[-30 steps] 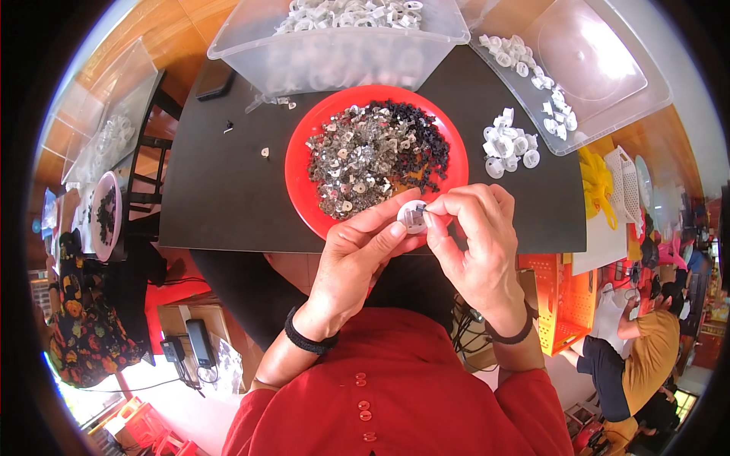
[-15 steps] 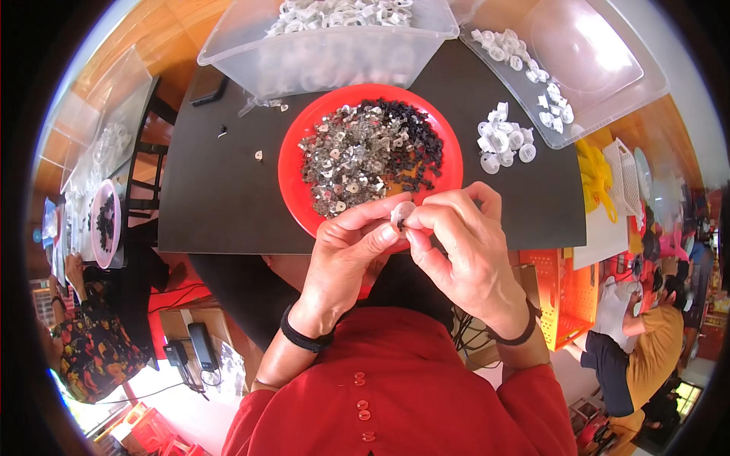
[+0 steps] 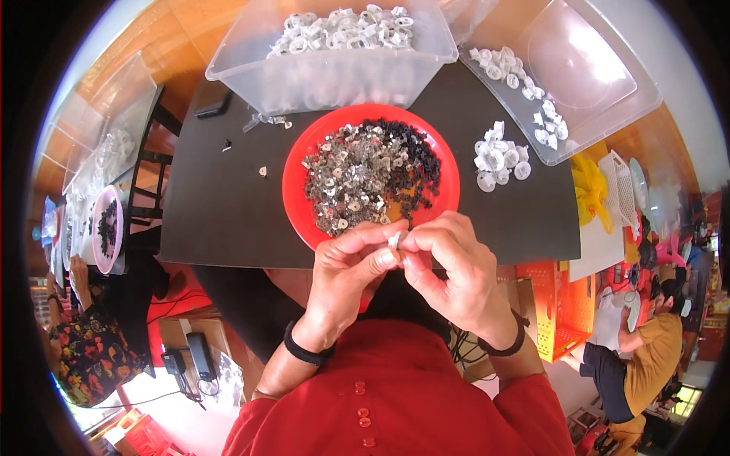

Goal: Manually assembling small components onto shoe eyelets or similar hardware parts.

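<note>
Over the near rim of the red plate [image 3: 295,205], my left hand [image 3: 342,277] pinches a small white plastic part [image 3: 394,241] between thumb and fingers. The part now stands nearly edge-on. My right hand [image 3: 456,266] is closed beside it, thumb and forefinger pressed together against the part's right side; what those fingertips grip is hidden. The plate holds a heap of small silvery metal pieces [image 3: 342,186] and, along its right side, a pile of small black pieces [image 3: 426,156].
A clear bin [image 3: 334,80] of white parts stands behind the plate. White round parts [image 3: 500,159] lie at right, near a clear lid [image 3: 563,144] carrying more. A phone [image 3: 213,105] and loose bits lie at left. An orange crate [image 3: 559,311] and other people flank the table.
The white part has turned from showing its face to nearly edge-on, and the dark bit seen at it is no longer visible. Both hands sit slightly lower relative to the plate.
</note>
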`<act>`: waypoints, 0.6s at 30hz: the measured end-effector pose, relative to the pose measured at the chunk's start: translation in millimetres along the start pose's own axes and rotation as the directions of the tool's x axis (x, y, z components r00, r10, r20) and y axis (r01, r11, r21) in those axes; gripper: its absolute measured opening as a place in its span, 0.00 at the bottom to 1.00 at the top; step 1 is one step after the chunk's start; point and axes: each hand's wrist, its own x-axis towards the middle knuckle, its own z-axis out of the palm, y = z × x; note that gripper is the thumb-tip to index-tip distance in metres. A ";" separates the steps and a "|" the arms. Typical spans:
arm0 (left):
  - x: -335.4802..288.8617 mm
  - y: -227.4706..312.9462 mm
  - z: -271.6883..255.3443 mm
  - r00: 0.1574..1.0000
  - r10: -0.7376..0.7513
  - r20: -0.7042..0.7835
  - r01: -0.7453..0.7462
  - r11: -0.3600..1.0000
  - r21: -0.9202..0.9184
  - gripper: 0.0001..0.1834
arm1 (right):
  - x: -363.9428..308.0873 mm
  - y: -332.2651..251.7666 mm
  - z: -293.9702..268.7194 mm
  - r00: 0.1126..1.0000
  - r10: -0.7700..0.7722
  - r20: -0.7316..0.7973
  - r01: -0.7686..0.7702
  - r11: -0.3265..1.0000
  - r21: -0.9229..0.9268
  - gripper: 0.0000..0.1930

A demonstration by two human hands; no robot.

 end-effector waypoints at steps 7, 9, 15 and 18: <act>-0.1 0.2 0.9 0.996 -0.015 0.087 0.023 0.996 -0.082 0.19 | 9.9 -1.8 -8.6 0.998 0.002 0.060 0.000 0.999 -0.035 0.10; 0.6 3.2 4.0 0.994 0.009 0.108 0.002 0.994 -0.105 0.25 | 16.8 -7.5 -17.1 0.986 0.112 0.124 -0.103 0.992 -0.073 0.08; -0.3 5.5 -7.1 0.994 -0.007 0.110 0.019 0.994 -0.109 0.23 | 72.4 -10.6 -55.7 0.849 0.179 0.497 -0.070 0.971 -0.229 0.07; 0.5 3.5 -6.3 0.995 -0.024 0.101 0.029 0.998 -0.053 0.20 | 110.2 -14.4 -50.6 0.984 0.177 0.000 -0.177 0.984 0.017 0.06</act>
